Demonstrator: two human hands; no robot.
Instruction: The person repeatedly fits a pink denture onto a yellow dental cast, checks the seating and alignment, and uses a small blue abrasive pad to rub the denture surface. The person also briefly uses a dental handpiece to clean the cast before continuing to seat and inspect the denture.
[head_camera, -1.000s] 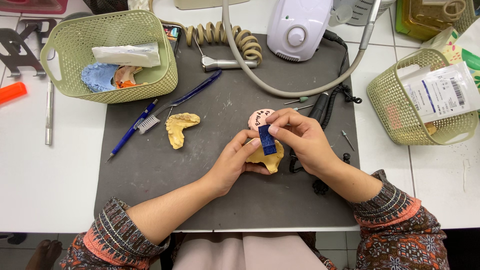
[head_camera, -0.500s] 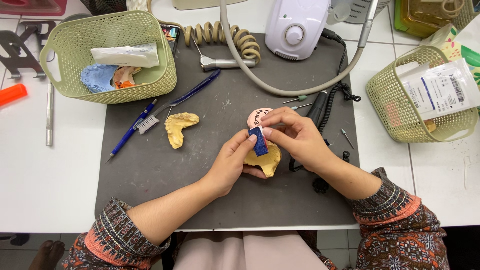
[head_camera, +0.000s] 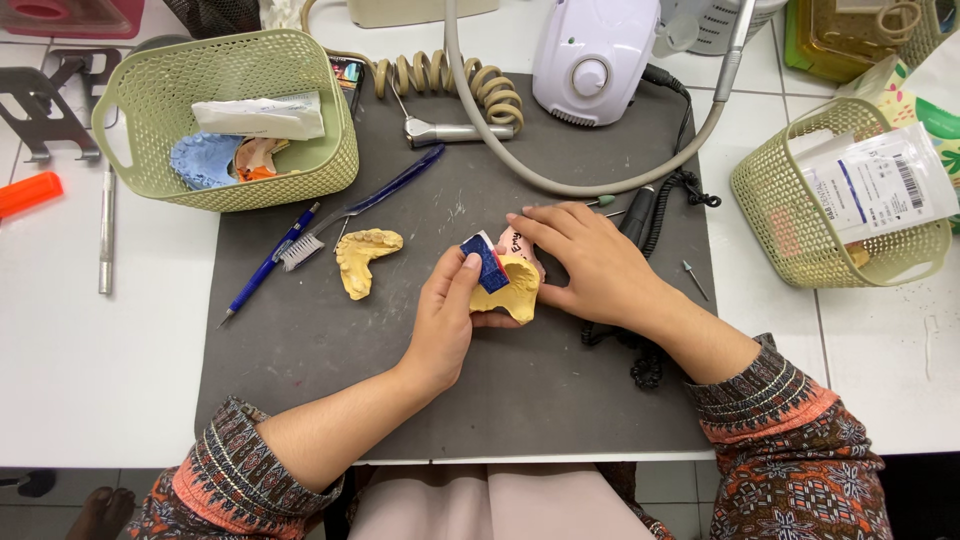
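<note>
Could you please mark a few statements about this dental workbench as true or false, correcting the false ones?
1. The left hand presses a small blue piece against a yellow dental cast. True.
2. The right hand is holding the blue pen. False: it rests by the yellow dental cast, and the pen lies untouched on the grey mat.
3. A second yellow cast lies on the mat, apart from both hands. True.
4. The green basket on the left is empty. False: it holds a blue cast, a white packet and other bits.
5. The toothbrush lies inside a basket. False: it lies on the mat.
</note>
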